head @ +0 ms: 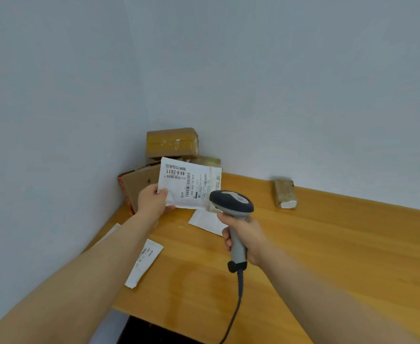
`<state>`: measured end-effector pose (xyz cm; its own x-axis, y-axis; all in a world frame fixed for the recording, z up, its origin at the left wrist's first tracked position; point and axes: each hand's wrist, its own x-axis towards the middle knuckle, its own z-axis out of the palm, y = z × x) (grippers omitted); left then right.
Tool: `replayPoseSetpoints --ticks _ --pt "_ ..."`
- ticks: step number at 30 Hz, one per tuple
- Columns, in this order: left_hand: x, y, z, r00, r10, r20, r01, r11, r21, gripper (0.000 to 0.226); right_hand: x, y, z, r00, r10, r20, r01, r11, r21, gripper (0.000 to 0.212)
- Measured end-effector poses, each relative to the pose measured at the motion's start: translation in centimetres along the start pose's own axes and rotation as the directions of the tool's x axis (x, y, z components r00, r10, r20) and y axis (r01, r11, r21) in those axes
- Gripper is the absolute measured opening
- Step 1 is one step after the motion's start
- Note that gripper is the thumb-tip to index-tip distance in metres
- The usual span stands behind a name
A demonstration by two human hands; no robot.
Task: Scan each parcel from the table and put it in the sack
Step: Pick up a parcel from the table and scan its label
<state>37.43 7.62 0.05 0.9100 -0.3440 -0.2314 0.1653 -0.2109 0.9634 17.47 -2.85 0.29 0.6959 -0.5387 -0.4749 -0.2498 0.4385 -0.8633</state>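
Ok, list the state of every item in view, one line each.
White parcel, raised off the table, label toward camera.
Left hand, pinches that parcel's edge.
Scanner, aimed at the parcel.
Right hand, grips the scanner handle.
Top cardboard box, taped shut, stacked in the corner.
Small brown parcel, lying on the table.
White envelope, flat near the table edge.

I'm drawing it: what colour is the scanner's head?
The scanner head is dark grey with a pale grey patch; head view.
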Motion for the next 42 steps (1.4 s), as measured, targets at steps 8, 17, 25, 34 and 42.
replayPoseSetpoints --ticks 8,17,25,34,42 --pt "-0.4 1.8 -1.0 0.997 0.075 0.005 -0.075 0.984 0.163 0.015 -1.9 -2.2 -0.5 0.992 -0.124 0.014 0.115 0.866 -0.487 0.015" --pt "-1.4 1.9 0.0 0.998 -0.037 0.043 0.031 0.990 0.136 0.018 -3.2 -2.6 0.1 0.995 -0.077 0.064 0.087 0.982 -0.168 0.012" --pt "-1.5 1.5 1.0 0.995 -0.084 0.052 0.081 0.996 0.045 0.013 -3.8 -3.0 0.7 0.995 -0.079 0.056 0.084 0.993 -0.082 0.012" --pt "-0.8 2.1 1.7 0.994 -0.094 0.048 0.092 0.995 0.048 0.024 -4.1 -2.8 0.7 0.995 -0.079 0.053 0.084 0.992 -0.097 0.011" --pt "-0.6 1.7 2.9 0.995 -0.071 0.072 0.068 0.997 0.040 0.028 -4.0 -3.3 1.1 0.996 -0.083 0.040 0.084 0.996 -0.009 0.018"
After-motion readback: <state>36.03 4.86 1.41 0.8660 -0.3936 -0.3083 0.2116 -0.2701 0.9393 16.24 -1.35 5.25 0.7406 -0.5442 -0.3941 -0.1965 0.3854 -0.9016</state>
